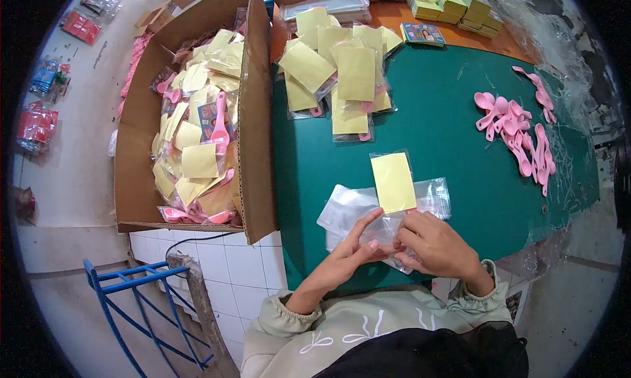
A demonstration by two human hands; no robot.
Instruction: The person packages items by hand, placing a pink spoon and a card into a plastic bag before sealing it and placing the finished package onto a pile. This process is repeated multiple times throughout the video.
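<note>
My left hand [358,248] is open, forefinger at the yellow card [394,183] just ahead; my right hand [434,245] is curled, gripping what I can't tell. A light touch should hold the card straight over the plastic bags [348,208] beneath.

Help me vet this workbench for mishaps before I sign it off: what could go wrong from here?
Clear plastic bags overlap loosely near the left hand and right hand, so they might slip.
Small pink plastic spoons lie loosely heaped; a bump could scatter them.
Pale yellow rectangular cards in clear plastic packets are piled askew and might slide if brushed.
</note>
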